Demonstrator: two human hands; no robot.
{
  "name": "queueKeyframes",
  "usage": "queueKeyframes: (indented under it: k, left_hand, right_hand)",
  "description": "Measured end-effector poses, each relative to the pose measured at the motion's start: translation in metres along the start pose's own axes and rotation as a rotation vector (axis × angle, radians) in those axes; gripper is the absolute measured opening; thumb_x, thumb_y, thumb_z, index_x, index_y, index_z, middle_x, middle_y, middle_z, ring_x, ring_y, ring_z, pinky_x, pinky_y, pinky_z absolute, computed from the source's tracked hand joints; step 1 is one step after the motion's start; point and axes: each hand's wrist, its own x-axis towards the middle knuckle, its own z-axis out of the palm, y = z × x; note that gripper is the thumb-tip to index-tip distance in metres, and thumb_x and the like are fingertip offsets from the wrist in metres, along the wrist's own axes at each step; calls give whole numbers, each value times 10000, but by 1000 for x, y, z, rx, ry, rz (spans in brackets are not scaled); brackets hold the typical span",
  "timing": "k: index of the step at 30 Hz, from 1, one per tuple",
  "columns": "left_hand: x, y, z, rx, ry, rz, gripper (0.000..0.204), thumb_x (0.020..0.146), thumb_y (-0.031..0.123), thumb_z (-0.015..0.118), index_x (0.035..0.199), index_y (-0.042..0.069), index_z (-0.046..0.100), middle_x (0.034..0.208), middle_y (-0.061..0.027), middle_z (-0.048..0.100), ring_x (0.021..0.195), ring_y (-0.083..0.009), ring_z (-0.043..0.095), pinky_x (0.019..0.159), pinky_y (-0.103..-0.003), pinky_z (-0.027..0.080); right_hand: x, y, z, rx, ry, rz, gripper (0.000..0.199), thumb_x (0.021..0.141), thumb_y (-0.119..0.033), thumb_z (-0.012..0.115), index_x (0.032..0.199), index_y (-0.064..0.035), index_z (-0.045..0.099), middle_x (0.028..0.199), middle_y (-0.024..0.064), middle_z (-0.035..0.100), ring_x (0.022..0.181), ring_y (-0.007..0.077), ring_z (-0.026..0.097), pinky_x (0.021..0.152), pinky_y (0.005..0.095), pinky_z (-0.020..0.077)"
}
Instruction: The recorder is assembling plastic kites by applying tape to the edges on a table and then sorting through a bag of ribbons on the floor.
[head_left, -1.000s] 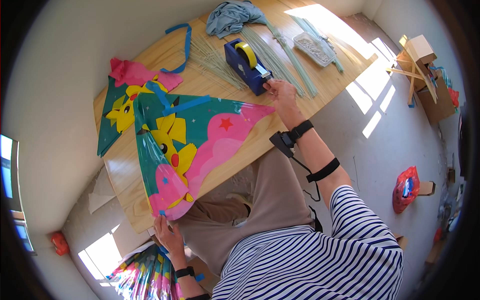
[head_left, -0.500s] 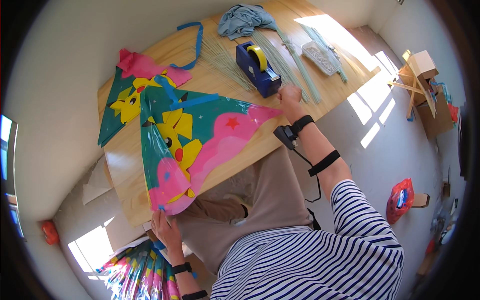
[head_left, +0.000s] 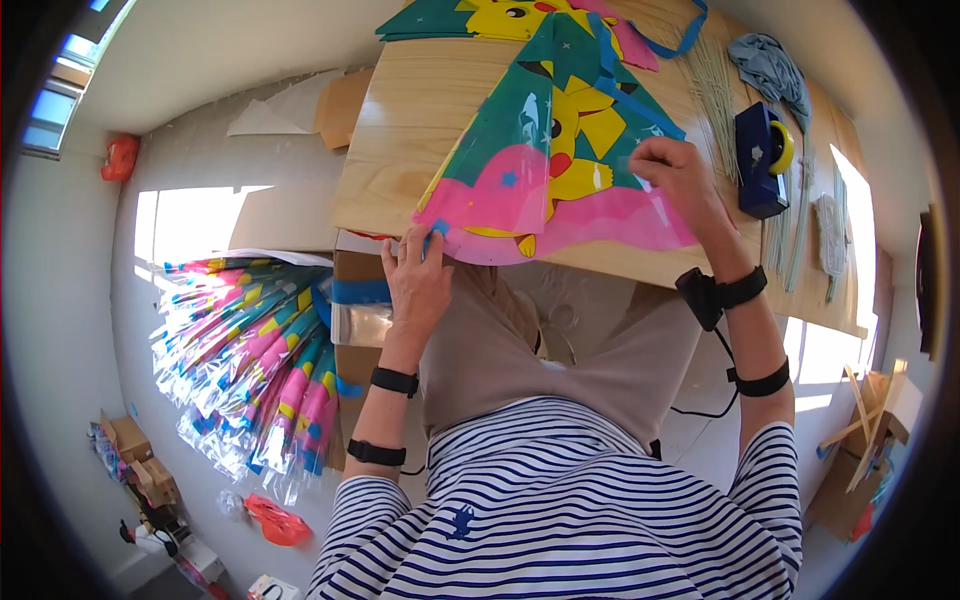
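A kite sheet (head_left: 590, 140), green and pink with a yellow cartoon figure, lies on the wooden table with its left part folded over. At its near left corner, beside a small blue tab, my left hand (head_left: 418, 285) is closed on the edge of the sheet. Above the sheet's right side, my right hand (head_left: 678, 175) is pinched, with what looks like a short piece of clear tape (head_left: 626, 164) at the fingertips. Blue ribbon (head_left: 640, 105) lies across the sheet. To the right of that hand stands a dark blue tape dispenser (head_left: 757, 165) with a yellow roll.
Thin pale rods (head_left: 712, 100), a crumpled grey-blue cloth (head_left: 768, 70) and a clear plastic box (head_left: 828, 235) lie on the table's right. More kite sheets (head_left: 440, 22) are at the back. Bundled kites in clear sleeves (head_left: 250, 350) fan out by a cardboard box (head_left: 358, 265) at my left.
My right hand has left the tape dispenser and come over the kite sheet. My left hand stays at the sheet's corner. The view has turned leftward, showing more of the bundled kites.
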Motion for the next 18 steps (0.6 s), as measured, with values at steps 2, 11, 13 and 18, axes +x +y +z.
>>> queueKeyframes:
  k: [2, 11, 13, 18]
  left_hand:
    - [-2, 0, 0, 1, 17, -18, 535, 712, 138, 799, 1200, 36, 604, 1284, -100, 506, 1276, -297, 477, 1102, -603, 292]
    - [1, 4, 13, 57, 78, -32, 558, 703, 155, 799, 1216, 46, 608, 1234, -80, 518, 1241, -286, 484, 1107, -640, 268]
    - [0, 3, 15, 75, 78, -33, 552, 707, 157, 793, 1214, 42, 608, 1223, -81, 519, 1232, -285, 490, 1107, -647, 265]
    - [0, 0, 15, 85, 84, -18, 533, 720, 160, 770, 1208, 21, 605, 1186, -90, 530, 1209, -285, 509, 1103, -659, 269]
  right_hand:
    - [19, -23, 57, -149, -217, -128, 113, 835, -79, 685, 847, 25, 645, 746, 49, 617, 683, 121, 560, 645, 270, 444]
    - [75, -35, 208, -453, -519, -323, 153, 710, -118, 623, 786, -26, 718, 832, 197, 695, 813, 392, 668, 690, 468, 530]
    - [81, -28, 218, -498, -533, -334, 149, 724, -141, 670, 784, -7, 697, 821, 192, 683, 799, 372, 659, 676, 448, 518]
    - [85, -23, 231, -581, -578, -312, 145, 731, -151, 697, 779, -14, 693, 814, 184, 684, 798, 361, 662, 678, 445, 520]
